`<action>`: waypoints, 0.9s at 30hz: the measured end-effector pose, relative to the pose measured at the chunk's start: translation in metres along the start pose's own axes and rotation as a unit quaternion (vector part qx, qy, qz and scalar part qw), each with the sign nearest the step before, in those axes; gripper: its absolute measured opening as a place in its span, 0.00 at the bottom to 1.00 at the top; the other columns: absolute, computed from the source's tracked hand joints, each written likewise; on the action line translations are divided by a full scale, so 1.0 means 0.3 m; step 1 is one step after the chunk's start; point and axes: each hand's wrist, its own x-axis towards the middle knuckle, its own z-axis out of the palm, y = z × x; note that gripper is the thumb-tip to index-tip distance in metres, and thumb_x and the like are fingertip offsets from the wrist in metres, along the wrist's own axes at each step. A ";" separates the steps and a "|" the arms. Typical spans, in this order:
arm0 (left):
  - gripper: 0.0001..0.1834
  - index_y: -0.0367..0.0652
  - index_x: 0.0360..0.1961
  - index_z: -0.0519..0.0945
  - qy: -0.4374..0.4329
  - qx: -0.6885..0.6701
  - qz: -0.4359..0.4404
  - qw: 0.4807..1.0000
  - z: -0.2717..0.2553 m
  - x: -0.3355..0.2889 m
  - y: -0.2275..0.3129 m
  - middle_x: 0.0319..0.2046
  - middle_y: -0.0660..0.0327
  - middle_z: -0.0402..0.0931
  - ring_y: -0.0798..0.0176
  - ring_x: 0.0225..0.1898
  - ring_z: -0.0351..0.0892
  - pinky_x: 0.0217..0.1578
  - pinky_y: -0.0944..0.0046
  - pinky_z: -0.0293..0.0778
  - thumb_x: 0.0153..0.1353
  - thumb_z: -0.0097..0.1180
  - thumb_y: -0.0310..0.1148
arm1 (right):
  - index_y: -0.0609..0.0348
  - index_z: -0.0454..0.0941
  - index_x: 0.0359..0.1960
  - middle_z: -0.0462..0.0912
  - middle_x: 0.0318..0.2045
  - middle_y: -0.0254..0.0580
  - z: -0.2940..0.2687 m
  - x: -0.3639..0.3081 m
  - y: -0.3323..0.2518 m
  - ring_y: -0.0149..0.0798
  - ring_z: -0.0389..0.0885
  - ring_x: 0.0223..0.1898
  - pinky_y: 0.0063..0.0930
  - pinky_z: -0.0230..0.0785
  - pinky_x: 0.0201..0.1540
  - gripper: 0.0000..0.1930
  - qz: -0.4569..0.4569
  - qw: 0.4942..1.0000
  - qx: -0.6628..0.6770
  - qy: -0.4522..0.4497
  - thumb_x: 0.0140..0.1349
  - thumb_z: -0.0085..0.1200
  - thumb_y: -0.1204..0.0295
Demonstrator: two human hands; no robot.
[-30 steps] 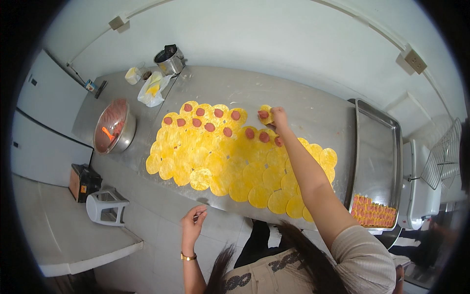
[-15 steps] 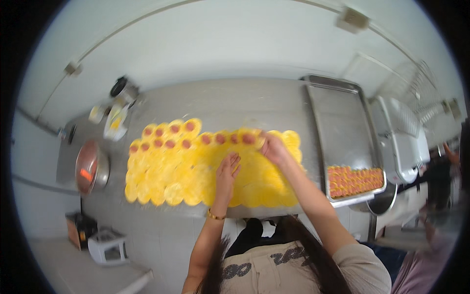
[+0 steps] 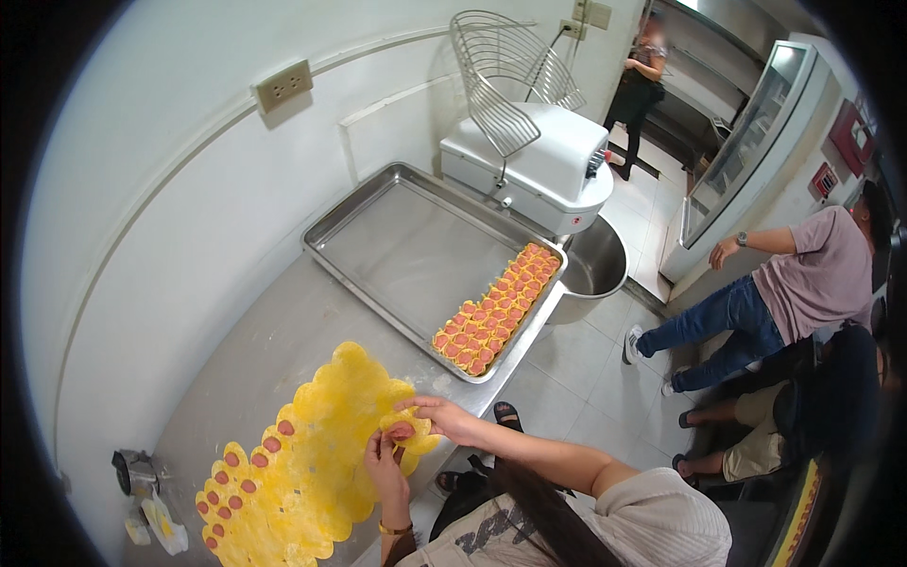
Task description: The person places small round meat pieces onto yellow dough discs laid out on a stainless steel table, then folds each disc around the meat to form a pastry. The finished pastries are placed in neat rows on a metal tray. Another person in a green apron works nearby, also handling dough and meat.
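Observation:
A round yellow dumpling wrapper (image 3: 419,420) with a lump of pink meat filling (image 3: 402,431) is held up between my two hands. My left hand (image 3: 385,465) has its fingers closed on the wrapper's near left edge. From the right, my right hand (image 3: 444,417) pinches the opposite edge. Below and to the left, overlapping yellow wrappers (image 3: 321,430) cover part of the steel table, and several on the left carry pink filling. A metal tray (image 3: 378,227) on the table's right part holds rows of open-topped dumplings (image 3: 498,310) along its near right side.
Beyond the tray stands a white mixer (image 3: 539,156) with a raised wire guard (image 3: 501,90) and a steel bowl (image 3: 595,260). A metal container (image 3: 137,472) sits at far left. People (image 3: 812,274) are on the tiled floor at right; another stands in the back doorway.
My view has swung right toward the tray and mixer. My hands have come together over the near right wrappers, with one filled wrapper now lifted between them.

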 end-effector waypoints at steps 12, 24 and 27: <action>0.10 0.36 0.39 0.78 -0.027 0.338 0.133 0.931 0.069 0.091 -0.119 0.32 0.51 0.78 0.55 0.33 0.78 0.35 0.62 0.72 0.59 0.51 0.30 | 0.64 0.71 0.53 0.79 0.42 0.34 -0.171 -0.022 0.154 0.26 0.74 0.42 0.20 0.66 0.48 0.19 -0.164 0.957 -0.163 0.176 0.59 0.46 0.82; 0.11 0.34 0.39 0.78 -0.048 0.394 0.148 0.906 0.166 0.101 -0.183 0.30 0.55 0.78 0.64 0.33 0.78 0.35 0.66 0.73 0.62 0.49 0.30 | 0.68 0.68 0.49 0.78 0.30 0.34 -0.197 -0.071 0.131 0.24 0.74 0.28 0.16 0.65 0.29 0.14 -0.122 0.936 -0.130 0.304 0.61 0.46 0.80; 0.11 0.34 0.43 0.77 -0.077 0.270 0.064 0.958 0.163 0.103 -0.190 0.33 0.59 0.78 0.68 0.35 0.78 0.38 0.68 0.73 0.63 0.49 0.29 | 0.67 0.69 0.48 0.79 0.34 0.36 -0.209 -0.085 0.132 0.25 0.75 0.31 0.17 0.66 0.33 0.13 -0.105 0.944 -0.037 0.311 0.62 0.45 0.79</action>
